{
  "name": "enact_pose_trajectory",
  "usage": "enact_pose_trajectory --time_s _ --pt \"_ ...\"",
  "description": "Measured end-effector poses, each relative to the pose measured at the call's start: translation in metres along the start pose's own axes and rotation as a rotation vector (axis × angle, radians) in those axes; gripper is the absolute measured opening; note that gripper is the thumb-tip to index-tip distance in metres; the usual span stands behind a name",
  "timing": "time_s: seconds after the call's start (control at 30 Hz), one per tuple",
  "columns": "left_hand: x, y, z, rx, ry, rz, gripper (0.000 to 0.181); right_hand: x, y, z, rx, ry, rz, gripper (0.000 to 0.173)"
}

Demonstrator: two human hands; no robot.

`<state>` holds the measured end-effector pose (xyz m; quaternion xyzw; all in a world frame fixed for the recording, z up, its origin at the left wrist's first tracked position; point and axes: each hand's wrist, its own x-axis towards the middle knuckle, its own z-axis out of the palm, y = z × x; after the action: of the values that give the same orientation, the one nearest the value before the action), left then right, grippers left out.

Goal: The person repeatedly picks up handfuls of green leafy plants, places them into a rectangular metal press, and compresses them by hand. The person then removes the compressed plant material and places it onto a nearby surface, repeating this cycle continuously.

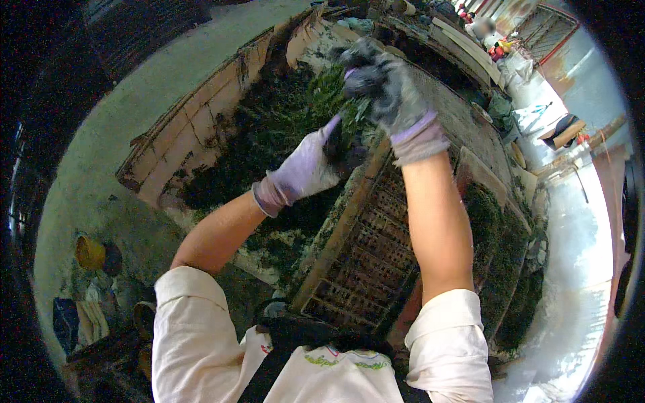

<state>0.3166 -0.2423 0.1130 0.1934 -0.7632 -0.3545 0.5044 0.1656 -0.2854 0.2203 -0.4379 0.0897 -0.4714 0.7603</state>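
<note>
My left hand (312, 163), in a pale purple work glove with dark fingers, reaches over a large walled bin holding dark green leafy matter (282, 111). Its index finger points up and its other fingers are hidden against a dark patch. Above and to the right, my right hand (380, 75), in a grey glove with a purple cuff edge, is blurred by motion. A bunch of green leaves (357, 113) shows between the two hands; whether either one grips it is unclear.
Below the hands lies a slotted tray or grate (352, 267) beside the bin's wooden edge (347, 221). A tiled wall (186, 123) bounds the bin at left. A yellow container (89, 253) stands on the floor. Another person (485, 29) is far off at upper right.
</note>
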Motion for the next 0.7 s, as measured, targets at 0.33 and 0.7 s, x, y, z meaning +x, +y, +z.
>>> enact_pose_trajectory --time_s 0.33,0.7 --pt "-0.074 -0.109 -0.019 -0.021 -0.437 -0.554 0.035 -0.031 -0.096 -0.027 -0.168 0.052 0.003 0.022" --pt "0.124 -0.063 -0.049 -0.476 -0.702 -0.438 0.021 -0.086 -0.009 -0.055 -0.846 0.443 0.269 0.034"
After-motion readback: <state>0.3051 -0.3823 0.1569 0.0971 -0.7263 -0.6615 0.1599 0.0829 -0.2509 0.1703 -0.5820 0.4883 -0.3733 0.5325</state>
